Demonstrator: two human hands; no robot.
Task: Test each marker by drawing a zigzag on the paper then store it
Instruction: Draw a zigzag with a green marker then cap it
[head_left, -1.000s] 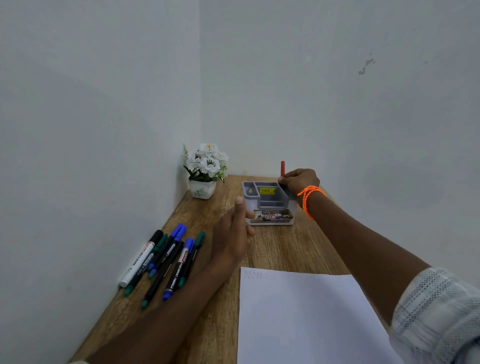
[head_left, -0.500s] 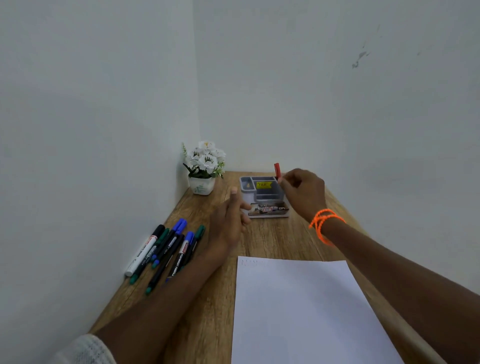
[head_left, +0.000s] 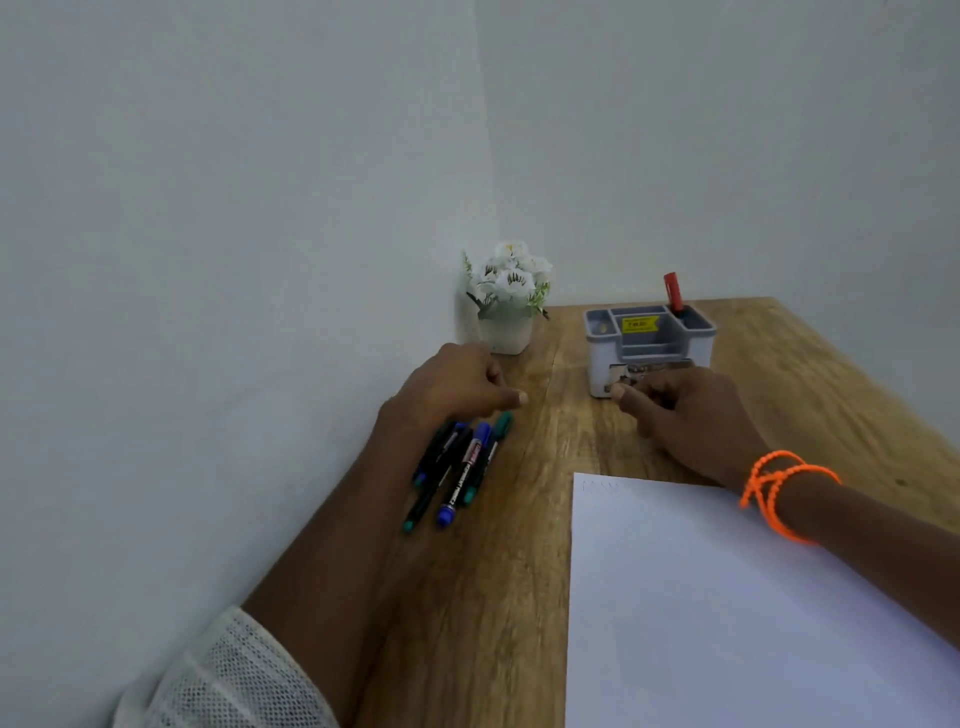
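Lying nearest on the wooden table (head_left: 498, 597) is the white paper (head_left: 727, 613), with a faint zigzag at its top left corner. Beyond it, the left hand (head_left: 457, 387) hangs over the markers (head_left: 457, 467) with fingers curled, holding nothing that I can see. The right hand (head_left: 685, 408), loosely curled and empty, is just before the grey organizer (head_left: 649, 345), where the red marker (head_left: 674, 293) stands upright in the back right compartment. A flower pot (head_left: 509, 306) is in the corner.
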